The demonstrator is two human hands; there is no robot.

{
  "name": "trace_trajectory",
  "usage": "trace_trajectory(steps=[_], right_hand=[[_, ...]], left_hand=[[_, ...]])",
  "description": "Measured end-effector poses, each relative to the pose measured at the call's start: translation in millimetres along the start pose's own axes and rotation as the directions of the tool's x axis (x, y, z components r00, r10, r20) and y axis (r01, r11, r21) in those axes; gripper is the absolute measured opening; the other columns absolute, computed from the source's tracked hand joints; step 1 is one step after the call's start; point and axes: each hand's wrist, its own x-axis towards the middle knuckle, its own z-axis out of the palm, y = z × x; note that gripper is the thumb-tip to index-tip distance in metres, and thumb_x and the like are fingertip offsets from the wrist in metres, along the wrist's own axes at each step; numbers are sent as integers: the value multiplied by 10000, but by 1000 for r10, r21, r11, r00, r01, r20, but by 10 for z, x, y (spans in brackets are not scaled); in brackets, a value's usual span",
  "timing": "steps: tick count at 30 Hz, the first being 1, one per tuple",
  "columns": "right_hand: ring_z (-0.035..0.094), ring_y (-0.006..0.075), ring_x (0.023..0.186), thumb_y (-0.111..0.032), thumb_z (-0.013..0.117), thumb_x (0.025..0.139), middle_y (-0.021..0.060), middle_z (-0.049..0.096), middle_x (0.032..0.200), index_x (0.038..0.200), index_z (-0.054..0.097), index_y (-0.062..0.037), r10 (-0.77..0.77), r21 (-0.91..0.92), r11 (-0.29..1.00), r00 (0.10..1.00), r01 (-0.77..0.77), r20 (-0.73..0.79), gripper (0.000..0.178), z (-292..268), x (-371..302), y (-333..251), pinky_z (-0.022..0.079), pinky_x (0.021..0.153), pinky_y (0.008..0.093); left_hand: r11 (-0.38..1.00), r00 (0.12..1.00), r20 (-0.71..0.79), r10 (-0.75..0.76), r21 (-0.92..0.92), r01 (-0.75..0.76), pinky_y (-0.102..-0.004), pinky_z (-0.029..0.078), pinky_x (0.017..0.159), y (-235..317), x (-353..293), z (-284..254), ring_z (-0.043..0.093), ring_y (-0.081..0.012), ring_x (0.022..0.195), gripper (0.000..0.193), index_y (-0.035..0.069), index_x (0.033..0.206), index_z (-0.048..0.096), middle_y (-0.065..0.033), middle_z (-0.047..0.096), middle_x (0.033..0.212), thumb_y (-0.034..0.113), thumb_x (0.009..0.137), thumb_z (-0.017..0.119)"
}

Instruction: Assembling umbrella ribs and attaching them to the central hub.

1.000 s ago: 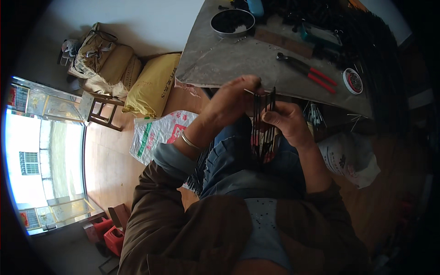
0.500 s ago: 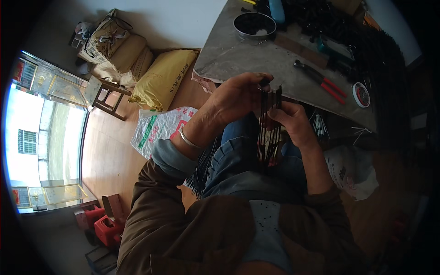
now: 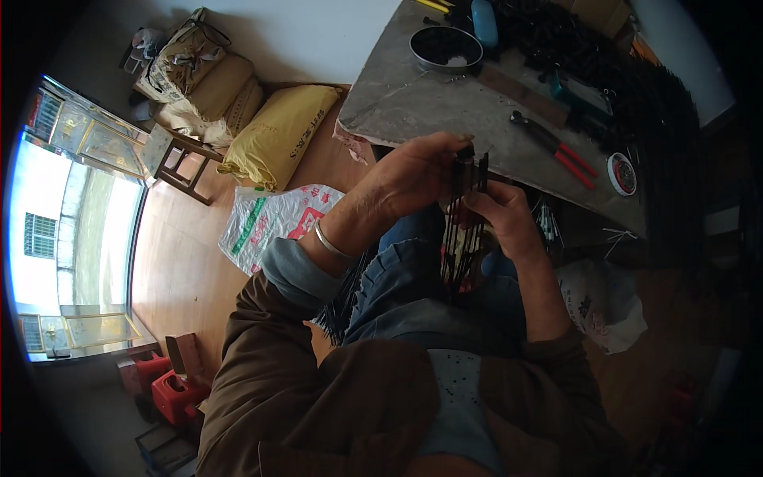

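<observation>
Over my lap, a bundle of thin black rods (image 3: 461,250) hangs down between my two hands. My left hand (image 3: 409,179) is closed at the bundle's upper end, where a small black piece sticks up by the thumb and fingertip. On the other side, my right hand (image 3: 509,219) pinches the rods just below their tops, thumb across the front. Its remaining fingers are partly hidden behind the rods. A metal bangle (image 3: 327,240) circles my left wrist. More black rods (image 3: 342,298) lie in a bunch beside my left thigh.
The grey table (image 3: 389,103) ahead carries red-handled pliers (image 3: 556,151), a round dish of small bits (image 3: 621,173), a dark bowl (image 3: 446,49) and heaped black parts. A yellow sack (image 3: 282,135), wooden stool (image 3: 183,167) and white plastic bag (image 3: 274,219) stand or lie left.
The lower ends of the rods have swung slightly left and bunched closer. Both hands keep their hold, and the whole view has shifted a little.
</observation>
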Motion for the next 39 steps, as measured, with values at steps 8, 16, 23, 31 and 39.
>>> trace_trajectory(steps=[8,16,23,31,39], right_hand=[[615,89,668,-222,691,876,34,659,756,896,662,-11,7,10,1000,998,-6,-63,214,29,0,-8,476,620,226],[615,86,645,-208,697,868,28,652,732,847,643,-13,-19,7,1000,989,21,-149,204,42,-18,5,474,601,214],[608,79,628,-181,687,871,22,644,717,842,632,-17,-32,-9,999,985,31,-171,175,32,-42,16,472,588,212],[603,52,674,-205,651,904,-8,637,781,928,636,-53,-76,-25,997,988,73,-135,154,6,-74,-22,477,618,199],[547,57,626,-204,617,932,-7,596,708,872,624,-29,-117,78,987,968,138,-224,185,46,-122,-63,450,607,210]], left_hand=[[987,994,20,103,121,-105,-379,474,885,20,-53,103,614,-176,924,166,50,1025,615,-46,648,976,180,922,592],[930,963,-135,232,320,-179,-352,529,762,-13,-60,236,652,-165,811,207,36,1006,609,-56,653,919,230,935,604],[931,945,-187,268,304,-204,-210,461,601,-57,-52,397,584,-75,670,187,53,905,621,-10,635,779,237,904,655],[846,961,-59,270,491,-207,-238,498,679,0,-128,392,618,-100,790,254,45,1089,608,-25,642,899,224,913,645],[699,888,70,454,591,-404,-193,462,579,-132,-96,404,592,-55,707,275,72,1140,589,-3,650,879,137,885,672]])
